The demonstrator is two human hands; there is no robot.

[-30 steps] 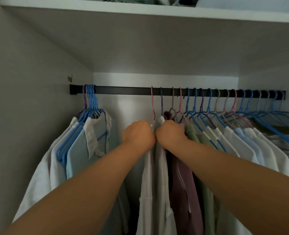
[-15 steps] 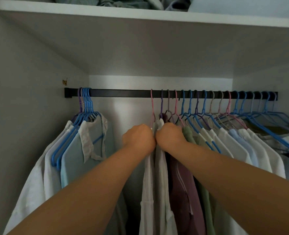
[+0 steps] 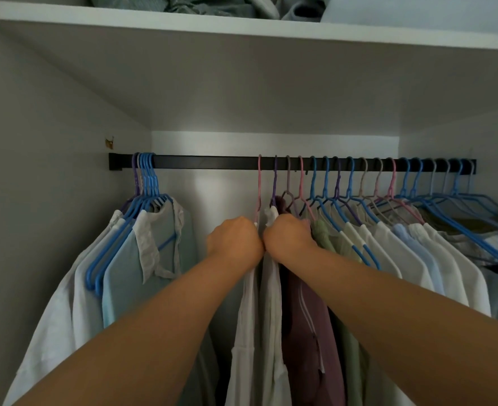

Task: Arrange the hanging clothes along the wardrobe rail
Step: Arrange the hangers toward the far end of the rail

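A black wardrobe rail (image 3: 207, 163) runs across the back. Several pale shirts on blue hangers (image 3: 147, 183) bunch at its left end. A long row of clothes on blue, pink and purple hangers fills the right half. My left hand (image 3: 233, 241) is closed on the shoulder of a white garment (image 3: 246, 323) that hangs from a pink hanger (image 3: 259, 189). My right hand (image 3: 288, 237) is closed on the white garment (image 3: 271, 317) beside it, on a purple hanger (image 3: 274, 183). The two fists touch. A mauve garment (image 3: 303, 332) hangs just right of them.
A white shelf (image 3: 242, 27) with bundled grey-green fabric lies above the rail. The wardrobe's left wall (image 3: 37, 171) stands close to the left bunch. Bare rail shows between the left bunch and the pink hanger. Empty blue hangers (image 3: 476, 206) crowd the far right.
The view has tilted down and shifted slightly. Both hands stay fisted on the two white garments at about the same spot on the rail.
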